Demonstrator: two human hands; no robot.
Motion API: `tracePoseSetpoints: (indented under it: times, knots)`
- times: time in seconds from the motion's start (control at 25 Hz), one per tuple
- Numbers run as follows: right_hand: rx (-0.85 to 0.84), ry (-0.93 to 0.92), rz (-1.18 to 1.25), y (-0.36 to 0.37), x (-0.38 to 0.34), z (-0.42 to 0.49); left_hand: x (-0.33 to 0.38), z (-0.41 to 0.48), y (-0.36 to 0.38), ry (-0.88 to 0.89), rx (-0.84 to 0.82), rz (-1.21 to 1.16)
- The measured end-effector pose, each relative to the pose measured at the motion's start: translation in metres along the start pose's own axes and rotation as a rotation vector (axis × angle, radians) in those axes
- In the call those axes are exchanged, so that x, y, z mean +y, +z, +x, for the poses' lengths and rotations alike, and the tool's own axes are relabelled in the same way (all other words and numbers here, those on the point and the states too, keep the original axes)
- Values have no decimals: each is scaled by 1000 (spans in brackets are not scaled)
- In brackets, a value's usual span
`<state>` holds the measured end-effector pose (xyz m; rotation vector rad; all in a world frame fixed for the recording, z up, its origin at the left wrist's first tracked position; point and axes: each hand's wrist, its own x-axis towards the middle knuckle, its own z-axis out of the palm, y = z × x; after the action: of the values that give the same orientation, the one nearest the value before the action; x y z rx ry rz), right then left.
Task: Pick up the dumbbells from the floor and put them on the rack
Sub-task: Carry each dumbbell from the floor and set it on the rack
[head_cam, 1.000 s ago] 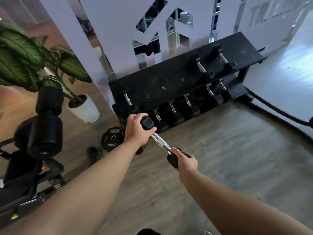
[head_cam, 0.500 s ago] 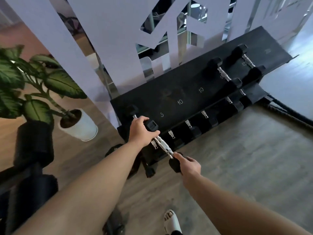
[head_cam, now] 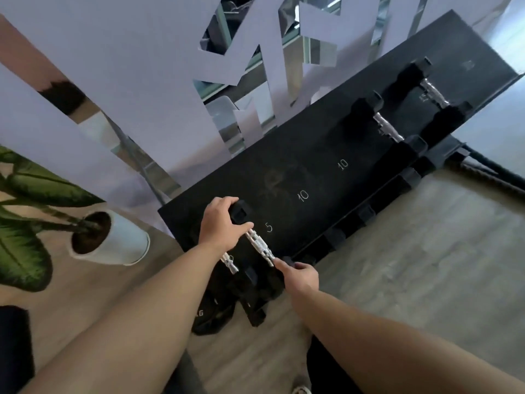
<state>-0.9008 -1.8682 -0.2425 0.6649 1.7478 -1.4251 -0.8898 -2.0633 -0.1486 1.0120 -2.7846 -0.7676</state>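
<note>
A small black dumbbell (head_cam: 259, 245) with a knurled chrome handle lies over the left end of the black rack (head_cam: 321, 155), beside the painted "5". My left hand (head_cam: 224, 226) grips its far black head. My right hand (head_cam: 301, 275) holds its near head at the rack's front edge, index finger along the handle's end. Another small dumbbell (head_cam: 229, 263) lies on the rack just left of it, partly hidden under my left wrist. Two bigger dumbbells (head_cam: 387, 127) (head_cam: 434, 91) rest on the top shelf's right half.
A potted plant in a white pot (head_cam: 122, 243) stands left of the rack. A black weight plate (head_cam: 211, 314) lies on the wood floor under my arms. A mirrored wall with white panels (head_cam: 159, 81) rises behind the rack. A thick rope (head_cam: 494, 177) runs along the floor at right.
Both hands carried the dumbbell forward and up from in front of the rack onto the top shelf's left end; my view moved closer to the rack.
</note>
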Motion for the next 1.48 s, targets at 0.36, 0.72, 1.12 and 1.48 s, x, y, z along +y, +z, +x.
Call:
tracePoseSetpoints:
  times: [0.36, 0.72, 1.12, 1.48]
  knots:
    - [135, 14, -79, 40, -28, 80, -24, 89, 47, -89, -107, 61]
    - [211, 25, -148, 61, -34, 100, -34, 133, 93, 6, -198, 119]
    - [52, -136, -799, 51, 6, 115, -69, 142, 109, -1, -449, 176]
    - [-118, -330, -1246, 50, -20, 146, -80, 145, 115, 52, -438, 148]
